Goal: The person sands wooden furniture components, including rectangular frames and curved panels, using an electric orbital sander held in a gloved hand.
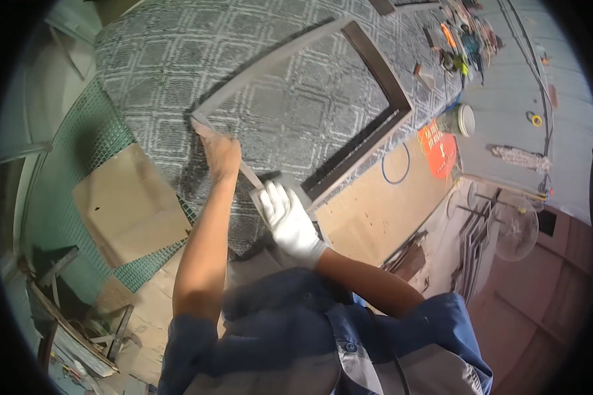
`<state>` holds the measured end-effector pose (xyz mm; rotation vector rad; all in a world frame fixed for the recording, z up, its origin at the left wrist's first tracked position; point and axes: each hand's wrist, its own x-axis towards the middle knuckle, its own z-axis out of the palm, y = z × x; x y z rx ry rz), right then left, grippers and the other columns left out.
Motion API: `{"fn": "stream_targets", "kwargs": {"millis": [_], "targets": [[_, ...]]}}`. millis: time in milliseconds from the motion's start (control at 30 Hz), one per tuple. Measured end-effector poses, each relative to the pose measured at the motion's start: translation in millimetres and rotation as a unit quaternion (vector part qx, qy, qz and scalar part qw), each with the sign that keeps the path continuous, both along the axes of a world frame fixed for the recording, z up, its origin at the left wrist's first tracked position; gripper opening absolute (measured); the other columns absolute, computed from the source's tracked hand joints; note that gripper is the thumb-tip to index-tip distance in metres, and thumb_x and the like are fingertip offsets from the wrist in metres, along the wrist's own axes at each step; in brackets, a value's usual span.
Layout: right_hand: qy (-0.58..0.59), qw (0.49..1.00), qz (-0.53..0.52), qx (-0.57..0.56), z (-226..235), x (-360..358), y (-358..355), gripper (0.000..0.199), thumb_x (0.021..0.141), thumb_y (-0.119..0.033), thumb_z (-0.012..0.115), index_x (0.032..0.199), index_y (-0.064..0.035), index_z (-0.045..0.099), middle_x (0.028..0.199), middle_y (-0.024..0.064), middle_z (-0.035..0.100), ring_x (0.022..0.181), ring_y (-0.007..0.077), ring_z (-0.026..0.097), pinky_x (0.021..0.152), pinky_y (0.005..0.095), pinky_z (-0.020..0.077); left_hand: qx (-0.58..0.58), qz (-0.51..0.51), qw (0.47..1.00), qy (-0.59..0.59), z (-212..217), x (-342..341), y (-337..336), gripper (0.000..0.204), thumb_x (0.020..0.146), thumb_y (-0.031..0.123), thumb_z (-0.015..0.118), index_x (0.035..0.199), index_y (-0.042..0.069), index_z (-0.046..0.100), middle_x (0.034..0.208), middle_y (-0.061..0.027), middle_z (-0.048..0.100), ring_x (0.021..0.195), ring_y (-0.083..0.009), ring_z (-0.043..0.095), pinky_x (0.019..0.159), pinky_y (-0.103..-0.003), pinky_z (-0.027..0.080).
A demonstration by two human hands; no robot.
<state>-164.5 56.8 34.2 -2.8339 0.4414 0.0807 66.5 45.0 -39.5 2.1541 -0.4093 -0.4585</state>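
Two hands are busy on a big picture-like frame (349,92) that lies flat on a workbench (178,59) covered with a grey patterned cloth. The frame is a rectangle of thin bars, pale on the long side and dark brown on the far side, and it fills most of the cloth top. Its near corner sits at the near edge of the bench, right where the hands are.

The left hand (221,157) is bare. It rests on the pale bar near the frame's left corner, fingers closed down over the bar and pressing it to the cloth.

The right hand (288,214) wears a white glove. It is curled tight around something small and pale at the frame's near corner. I cannot tell what that small thing is, because the glove hides most of it.

The person has blue sleeves rolled up at the arms.

At the far right corner of the bench lies a heap of hand tools (464,39) with bright handles. A small white tub (464,120) stands by the right edge, and a red sheet (438,150) hangs just below it. A blue loop of wire (395,164) hangs on the bench's brown side. A piece of brown cardboard (132,204) lies beyond the left edge, over a green mesh (79,138).
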Motion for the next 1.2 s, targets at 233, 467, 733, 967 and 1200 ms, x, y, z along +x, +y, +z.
{"fn": "stream_targets", "kwargs": {"millis": [233, 467, 733, 967, 1200], "targets": [[0.069, 0.989, 0.042, -0.121, 93.6, -81.8, -81.3, 0.056, 0.089, -0.030, 0.061, 0.131, 0.0078, 0.059, 0.133, 0.0258, 0.061, 0.132, 0.0415, 0.054, 0.115, 0.0560, 0.0379, -0.003, 0.029, 1.000, 0.001, 30.1, -12.4, -9.1, 0.088, 0.097, 0.004, 0.055, 0.160, -0.011, -0.004, 0.155, -0.0445, 0.032, 0.141, -0.0531, 0.045, 0.119, -0.050, 0.039], [0.071, 0.994, 0.068, -0.049, 31.6, -74.7, -65.7, 0.047, 0.097, -0.025, 0.056, 0.137, 0.0009, 0.057, 0.143, 0.0213, 0.057, 0.138, 0.0382, 0.051, 0.122, 0.0572, 0.0333, 0.061, 0.068, 0.989, -0.116, 23.1, -87.7, -9.2, 0.080, 0.096, 0.005, 0.055, 0.161, -0.014, 0.012, 0.158, -0.0399, 0.033, 0.145, -0.0505, 0.040, 0.124, -0.050, 0.029], [0.017, 0.981, -0.069, -0.182, 18.8, -116.5, -315.8, 0.022, 0.082, -0.009, 0.060, 0.101, -0.0077, 0.070, 0.108, 0.0120, 0.069, 0.110, 0.0330, 0.063, 0.099, 0.0527, 0.0452, 0.050, 0.090, 0.980, -0.173, 22.0, -89.6, -17.7, 0.071, 0.096, -0.001, 0.048, 0.161, -0.012, 0.020, 0.154, -0.0367, 0.044, 0.141, -0.0476, 0.046, 0.119, -0.049, 0.034], [-0.175, 0.983, -0.015, -0.059, 4.0, -114.0, -290.8, 0.015, 0.090, -0.010, 0.061, 0.103, -0.0107, 0.068, 0.098, 0.0082, 0.067, 0.095, 0.0303, 0.064, 0.092, 0.0436, 0.0511, 0.134, 0.098, 0.981, -0.097, 15.3, -84.0, -2.5, 0.068, 0.104, 0.007, 0.042, 0.165, -0.002, 0.013, 0.159, -0.0364, 0.037, 0.139, -0.0500, 0.050, 0.117, -0.052, 0.044], [-0.200, 0.963, -0.179, -0.032, -2.9, -125.2, -261.6, 0.053, 0.093, -0.015, 0.053, 0.145, -0.0084, 0.061, 0.140, 0.0183, 0.063, 0.129, 0.0383, 0.058, 0.116, 0.0499, 0.0407, 0.185, 0.073, 0.967, -0.161, 8.8, -76.3, -2.2, 0.065, 0.110, 0.017, 0.046, 0.165, 0.000, 0.015, 0.159, -0.0379, 0.036, 0.138, -0.0561, 0.048, 0.116, -0.055, 0.046]]}}
